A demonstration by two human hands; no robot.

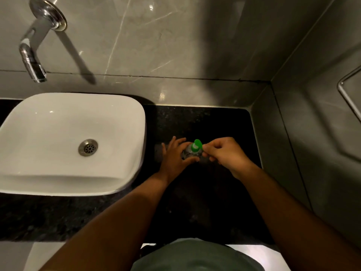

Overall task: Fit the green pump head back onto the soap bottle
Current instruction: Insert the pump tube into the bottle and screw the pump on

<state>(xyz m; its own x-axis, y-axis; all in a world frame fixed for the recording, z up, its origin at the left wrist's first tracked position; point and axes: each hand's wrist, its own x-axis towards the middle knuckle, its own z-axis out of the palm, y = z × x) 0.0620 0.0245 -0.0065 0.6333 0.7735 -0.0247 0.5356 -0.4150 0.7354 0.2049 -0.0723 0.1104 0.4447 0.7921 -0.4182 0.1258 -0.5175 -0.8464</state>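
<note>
A clear soap bottle (189,153) stands upright on the black granite counter (224,130), right of the sink. The green pump head (196,145) sits on top of its neck, nozzle pointing away from me. My left hand (174,157) wraps around the bottle's left side, fingers spread on it. My right hand (222,151) comes in from the right, with thumb and fingertips pinched on the green collar of the pump. Most of the bottle's body is hidden by both hands.
A white basin (58,182) with a metal drain (88,147) fills the left of the counter, its rim close to my left hand. A chrome tap (32,61) juts from the grey wall above it. A grey side wall and a metal rail (347,89) close in on the right.
</note>
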